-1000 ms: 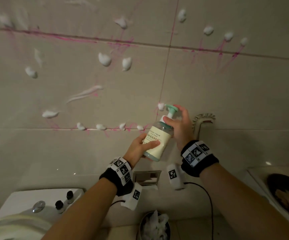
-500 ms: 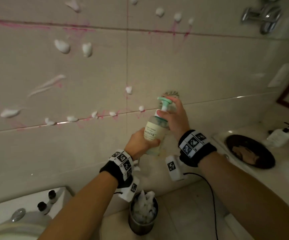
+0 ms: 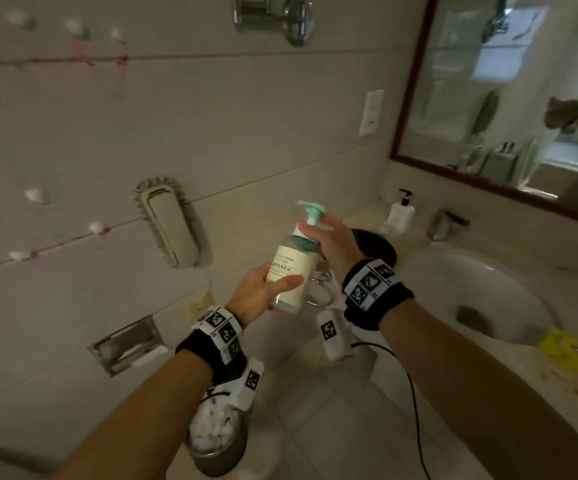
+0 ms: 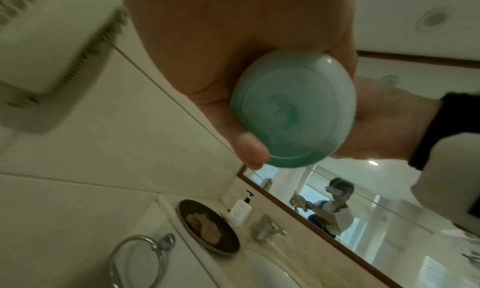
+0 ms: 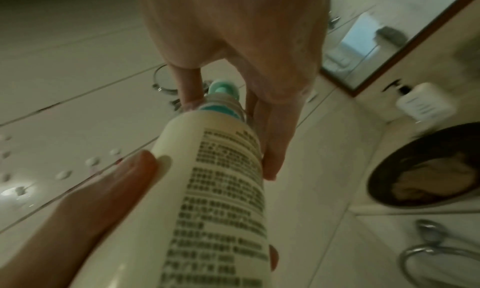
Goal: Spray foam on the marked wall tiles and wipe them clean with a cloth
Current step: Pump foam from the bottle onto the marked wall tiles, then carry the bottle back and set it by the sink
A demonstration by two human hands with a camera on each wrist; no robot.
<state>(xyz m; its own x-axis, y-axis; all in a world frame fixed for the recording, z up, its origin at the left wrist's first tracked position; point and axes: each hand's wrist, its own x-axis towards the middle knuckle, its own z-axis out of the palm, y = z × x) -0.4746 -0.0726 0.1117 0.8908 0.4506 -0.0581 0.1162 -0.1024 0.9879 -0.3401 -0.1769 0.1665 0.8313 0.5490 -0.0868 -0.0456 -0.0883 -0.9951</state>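
Note:
A cream foam bottle [image 3: 294, 268] with a teal pump sits between both hands, tilted, away from the wall. My left hand [image 3: 263, 289] grips its lower body; the left wrist view shows the teal bottle base [image 4: 293, 111] in the palm. My right hand [image 3: 329, 244] holds the neck just under the pump, fingers curled round the collar [image 5: 221, 107]. White foam dabs [image 3: 38, 195] and pink marker streaks [image 3: 83, 51] sit on the beige wall tiles [image 3: 72, 133] at the left. A brownish cloth [image 4: 205, 226] lies in a dark dish [image 5: 384, 169] on the counter.
A brush [image 3: 171, 225] hangs on the wall beside the bottle. A white pump bottle [image 3: 401, 213], a tap [image 3: 445, 221] and a basin [image 3: 471, 289] are at the right below a mirror [image 3: 509, 91]. A metal bin of tissue [image 3: 216, 441] stands on the floor. A towel ring [image 4: 140, 259] is on the wall.
The view swung right, from the foamed tiles toward the basin and mirror. Both hands carried the bottle away from the wall and rightward, still holding it the same way.

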